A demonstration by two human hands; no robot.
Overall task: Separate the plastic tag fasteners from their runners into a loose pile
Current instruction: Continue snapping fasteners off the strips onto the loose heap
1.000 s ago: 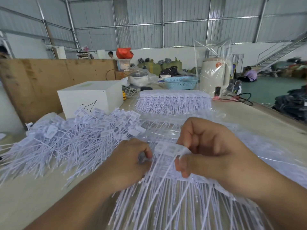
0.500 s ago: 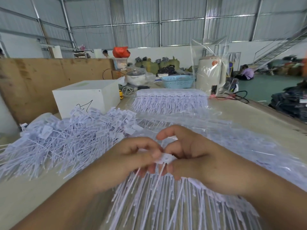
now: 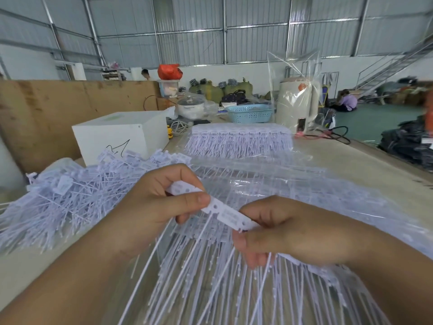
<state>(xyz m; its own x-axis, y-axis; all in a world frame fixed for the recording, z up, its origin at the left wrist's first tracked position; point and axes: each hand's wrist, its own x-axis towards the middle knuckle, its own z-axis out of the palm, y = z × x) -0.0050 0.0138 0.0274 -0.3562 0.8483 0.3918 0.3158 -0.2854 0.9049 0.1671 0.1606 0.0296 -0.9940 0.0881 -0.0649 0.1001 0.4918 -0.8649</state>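
Both hands pinching fastener strip (image 3: 222,211), blue basket (image 3: 249,113) contents unclear

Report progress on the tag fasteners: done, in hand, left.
Done: a large loose pile lies at left. In hand: the left hand and right hand pinch one strip of joined fasteners. Left: bagged bundles behind and under the hands.
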